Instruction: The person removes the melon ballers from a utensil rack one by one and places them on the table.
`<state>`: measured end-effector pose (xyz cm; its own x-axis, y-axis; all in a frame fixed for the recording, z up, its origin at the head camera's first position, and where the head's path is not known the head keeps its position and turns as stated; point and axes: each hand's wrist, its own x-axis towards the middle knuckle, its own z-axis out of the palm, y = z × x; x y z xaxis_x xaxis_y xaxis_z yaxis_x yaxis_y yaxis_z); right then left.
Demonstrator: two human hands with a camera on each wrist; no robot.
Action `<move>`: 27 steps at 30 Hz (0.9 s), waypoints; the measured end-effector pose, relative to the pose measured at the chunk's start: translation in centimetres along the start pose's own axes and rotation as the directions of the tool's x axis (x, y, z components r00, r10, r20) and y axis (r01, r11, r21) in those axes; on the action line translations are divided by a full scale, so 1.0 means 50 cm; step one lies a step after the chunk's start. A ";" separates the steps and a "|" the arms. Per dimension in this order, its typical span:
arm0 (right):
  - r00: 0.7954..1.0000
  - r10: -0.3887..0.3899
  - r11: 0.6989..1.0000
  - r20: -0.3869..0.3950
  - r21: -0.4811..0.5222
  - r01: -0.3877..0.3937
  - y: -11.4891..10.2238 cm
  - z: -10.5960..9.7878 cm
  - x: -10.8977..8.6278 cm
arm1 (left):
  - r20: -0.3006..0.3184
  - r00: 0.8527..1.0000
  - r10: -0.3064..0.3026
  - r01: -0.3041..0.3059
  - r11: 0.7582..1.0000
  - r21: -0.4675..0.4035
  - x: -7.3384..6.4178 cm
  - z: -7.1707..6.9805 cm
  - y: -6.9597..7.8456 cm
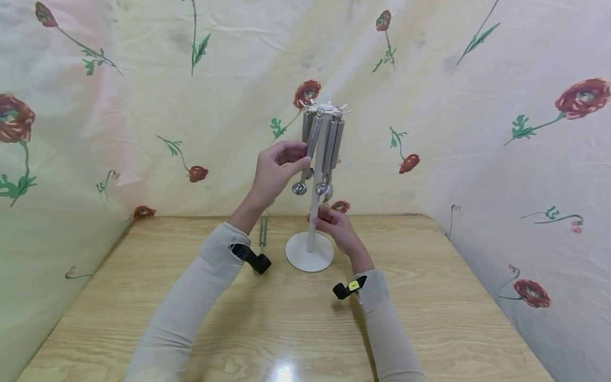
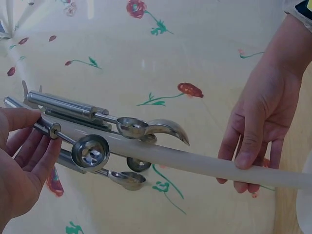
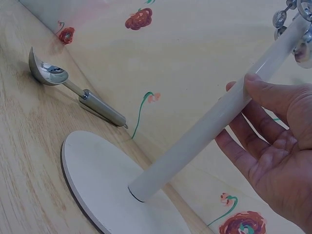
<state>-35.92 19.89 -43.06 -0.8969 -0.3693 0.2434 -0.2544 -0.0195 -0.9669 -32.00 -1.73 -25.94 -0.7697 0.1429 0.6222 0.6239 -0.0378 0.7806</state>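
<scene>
A white utensil stand [image 1: 309, 260] stands upright on the table, with several steel scoops [image 1: 336, 146] hanging by their handles from its hooked top. My left hand [image 1: 271, 172] pinches the steel handle of one small round-bowled scoop [image 2: 90, 151] on the left side of the stand; its bowl hangs below the fingers. Whether its top end sits on a hook is hard to tell. Lower down, my right hand [image 1: 340, 229] holds the white pole [image 3: 200, 131] between thumb and fingers, above the round base [image 3: 92, 161].
Another steel scoop [image 3: 48, 73] lies on the wooden table [image 1: 429, 297] left of the base; in the head view the left wrist camera [image 1: 253, 258] partly covers it. Flowered cloth [image 1: 229, 106] hangs behind and at both sides.
</scene>
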 end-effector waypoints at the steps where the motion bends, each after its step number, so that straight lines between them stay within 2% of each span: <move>1: 1.000 0.003 1.000 -0.001 -0.005 -0.003 0.000 0.000 0.000 | -0.002 1.000 0.003 -0.003 1.000 0.000 0.000 0.001 0.002; 7: 1.000 -0.003 1.000 -0.003 -0.008 0.003 0.001 0.000 0.000 | -0.023 1.000 0.018 -0.018 1.000 -0.013 -0.003 0.002 0.005; 11: 1.000 -0.003 1.000 -0.009 -0.003 0.003 0.003 0.000 0.000 | -0.041 0.999 0.006 -0.007 1.000 -0.023 -0.009 -0.004 -0.001; 19: 1.000 0.006 1.000 -0.007 -0.013 -0.006 0.003 0.000 0.001 | -0.079 0.995 -0.065 0.069 0.997 0.040 -0.031 -0.029 -0.034; 27: 1.000 0.019 1.000 -0.018 -0.006 -0.019 0.006 -0.001 0.005 | -0.105 0.990 -0.090 0.095 0.994 0.050 -0.054 -0.061 -0.068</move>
<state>-36.22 19.84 -43.28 -0.9081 -0.3524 0.2263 -0.2395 -0.0064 -0.9709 -32.46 -5.02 -30.11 -0.8326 0.0407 0.5524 0.5535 0.0251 0.8325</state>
